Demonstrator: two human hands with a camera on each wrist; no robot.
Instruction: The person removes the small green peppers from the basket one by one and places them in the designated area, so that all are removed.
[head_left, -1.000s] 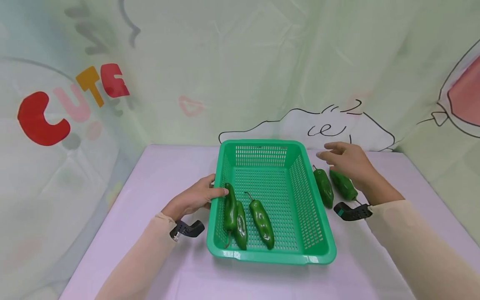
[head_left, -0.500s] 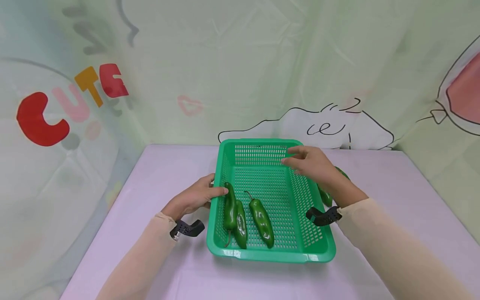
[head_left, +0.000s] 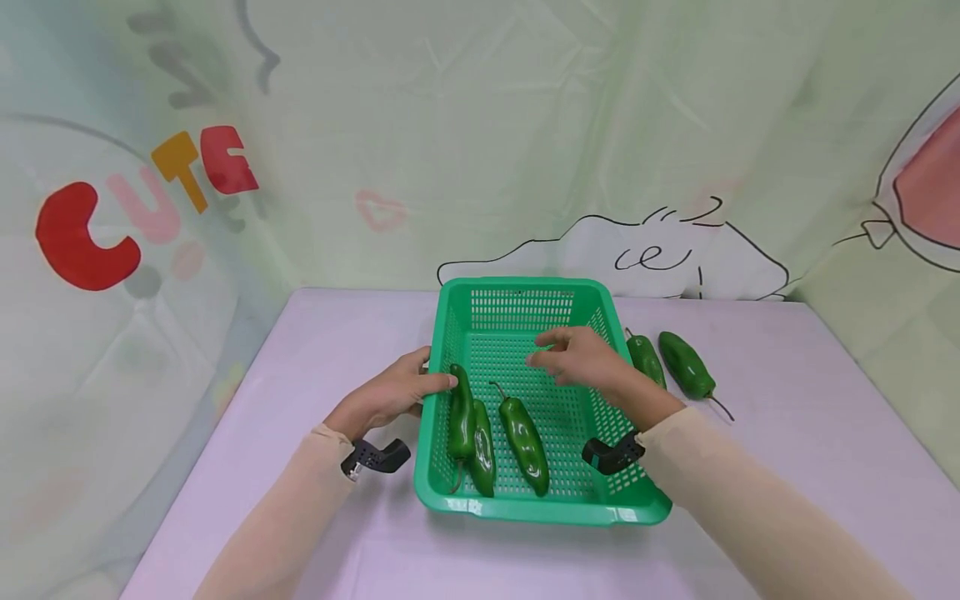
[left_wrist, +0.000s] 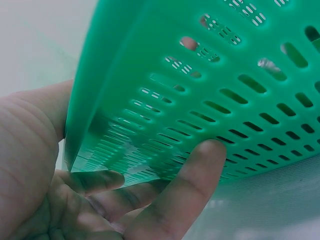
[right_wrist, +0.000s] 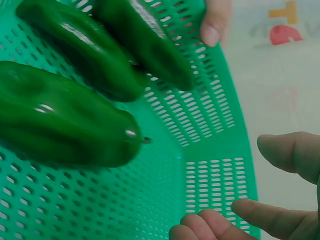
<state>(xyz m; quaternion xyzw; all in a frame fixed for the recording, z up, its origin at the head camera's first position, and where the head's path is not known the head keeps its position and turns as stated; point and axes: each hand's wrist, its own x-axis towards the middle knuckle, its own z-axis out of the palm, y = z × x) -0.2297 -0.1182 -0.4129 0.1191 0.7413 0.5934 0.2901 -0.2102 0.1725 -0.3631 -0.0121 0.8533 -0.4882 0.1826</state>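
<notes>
A green plastic basket with slotted walls stands tilted on the table. At its left side my left hand grips the rim, thumb over the edge and fingers against the outer wall, as the left wrist view shows. Inside lie three green peppers: one by the left wall, another against it, and a third nearer the middle. My right hand hovers over the basket with thumb and fingers apart, holding nothing. In the right wrist view, the nearest pepper lies left of those fingers.
Two more green peppers lie on the table right of the basket: one close by its wall, partly hidden, and another farther right. A printed cloth hangs behind the lilac table.
My right hand has moved left from above the peppers on the table to over the basket, then nearer to me. The left hand, basket and peppers have stayed put.
</notes>
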